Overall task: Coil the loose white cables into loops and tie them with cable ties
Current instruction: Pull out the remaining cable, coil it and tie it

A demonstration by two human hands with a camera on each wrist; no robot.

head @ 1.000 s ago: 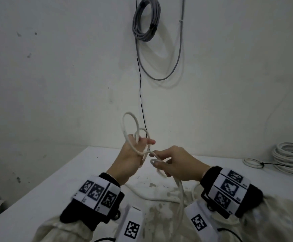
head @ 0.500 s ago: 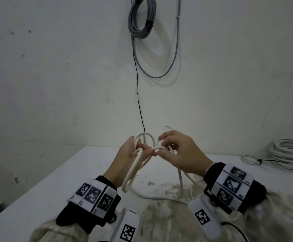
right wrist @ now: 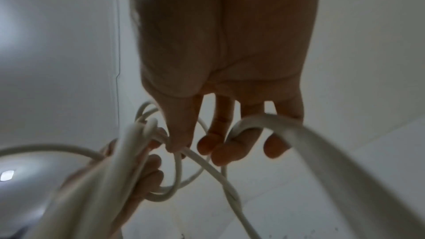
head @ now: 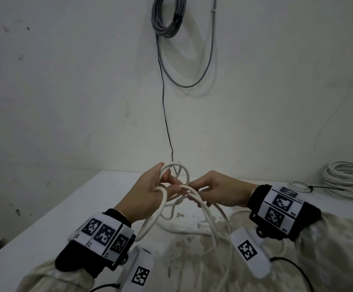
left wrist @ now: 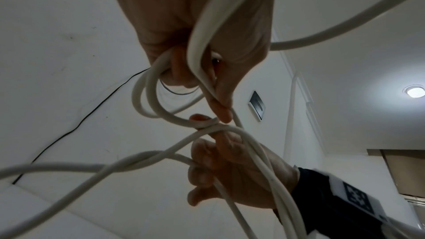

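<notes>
— Holding anything in the left hand point(head: 150, 194)?

— Yes, the white cable point(head: 150, 220). Its fingers point(left wrist: 181, 72) are curled through a couple of small loops, and the thumb presses a strand against them. The loops stand up above the hand, over the white surface point(head: 45, 224).

— And the right hand point(head: 217, 190)?

— It meets the left just beside those loops. Thumb and forefinger pinch a strand where it crosses the loops; in the right wrist view another strand lies over the other fingers point(right wrist: 230, 152), which bend loosely under it.

— Where does the rest of the cable go?

— Several strands drop from the hands toward the person's lap, and some slack lies on the stained part of the surface beneath the hands.

— Anything else there?

— A big coil of white cable point(head: 348, 180) sits at the far right of the surface, with a small white loop point(head: 299, 186) just beside it, tied in black. A grey cable bundle point(head: 167, 17) hangs on the wall above, and a thin black wire point(head: 165, 114) runs down from it.
</notes>
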